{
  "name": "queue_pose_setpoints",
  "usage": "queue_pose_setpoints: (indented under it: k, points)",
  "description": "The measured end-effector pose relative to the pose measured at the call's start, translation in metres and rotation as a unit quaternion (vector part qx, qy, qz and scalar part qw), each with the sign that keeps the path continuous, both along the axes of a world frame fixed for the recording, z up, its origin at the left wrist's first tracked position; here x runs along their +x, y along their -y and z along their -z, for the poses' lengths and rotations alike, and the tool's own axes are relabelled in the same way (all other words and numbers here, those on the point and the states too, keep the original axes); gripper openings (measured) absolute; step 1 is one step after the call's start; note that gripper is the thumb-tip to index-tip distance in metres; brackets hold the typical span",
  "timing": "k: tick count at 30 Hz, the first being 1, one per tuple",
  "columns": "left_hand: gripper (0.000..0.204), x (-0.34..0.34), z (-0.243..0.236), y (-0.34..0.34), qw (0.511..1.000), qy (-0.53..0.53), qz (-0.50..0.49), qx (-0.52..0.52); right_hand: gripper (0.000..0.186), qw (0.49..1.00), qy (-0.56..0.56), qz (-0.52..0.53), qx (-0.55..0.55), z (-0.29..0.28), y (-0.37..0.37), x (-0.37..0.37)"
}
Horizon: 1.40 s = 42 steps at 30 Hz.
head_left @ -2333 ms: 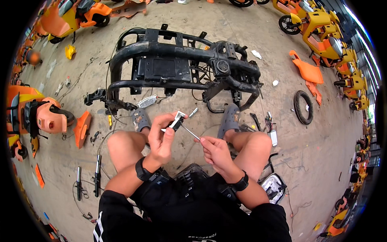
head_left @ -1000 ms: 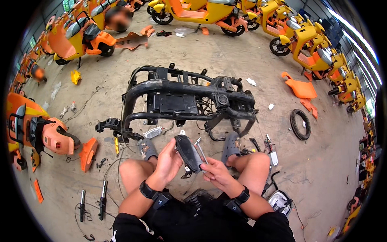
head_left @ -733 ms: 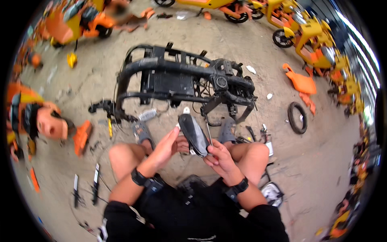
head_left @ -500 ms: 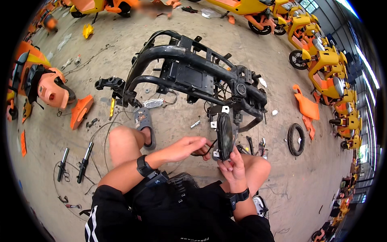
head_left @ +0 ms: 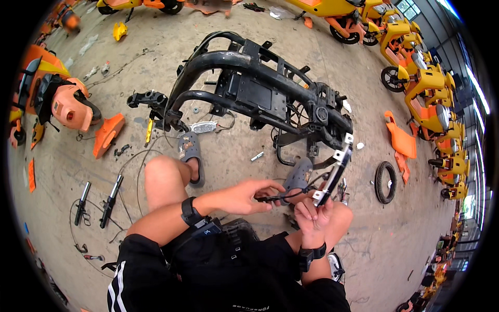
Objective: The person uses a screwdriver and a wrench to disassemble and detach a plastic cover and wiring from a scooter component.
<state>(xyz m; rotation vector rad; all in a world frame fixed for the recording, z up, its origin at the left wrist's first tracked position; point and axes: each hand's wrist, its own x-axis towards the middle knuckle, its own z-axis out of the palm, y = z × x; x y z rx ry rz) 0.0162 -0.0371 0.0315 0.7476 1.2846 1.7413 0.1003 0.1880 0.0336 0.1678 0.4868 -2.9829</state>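
Observation:
My right hand [head_left: 313, 217] grips the lower end of a long dark lamp-like unit [head_left: 337, 174] with white metal bracket tabs. It is turned nearly edge-on, so its dark glossy face is mostly hidden. A black cable [head_left: 291, 196] runs from the unit to my left hand [head_left: 248, 197], whose fingers close on the cable's end. In front of both hands lies a bare black scooter frame [head_left: 260, 96], with thick bent tubes and a flat box in its middle. The unit's upper end overlaps the frame's right end in view.
Two fork tubes [head_left: 110, 202] and thin cables lie on the floor at left, near an orange panel [head_left: 109, 136]. A loose tyre [head_left: 385, 182] and an orange body part [head_left: 400, 136] lie at right. Yellow scooters [head_left: 416, 83] line the right side.
My right hand has turned the lamp-like unit from its glossy face to its edge and tilted it rightward. The cable now shows stretched between my hands.

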Motion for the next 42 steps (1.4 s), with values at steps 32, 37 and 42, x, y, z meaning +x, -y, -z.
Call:
queue_pose_setpoints:
  k: [32,37,42]
  points:
    - [0.038,-0.010,0.005,-0.004,0.969,0.095,-0.141,-0.178,0.040,0.981,-0.102,0.164,-0.014,0.005,-0.046,0.007]
    - [0.030,-0.015,0.022,-0.007,0.969,0.099,-0.152,-0.169,0.039,0.982,-0.084,0.167,-0.011,0.001,-0.045,0.008]
    - [0.029,-0.015,0.022,-0.007,0.969,0.137,-0.161,-0.131,0.039,0.983,-0.085,0.165,0.001,0.002,-0.046,0.008]
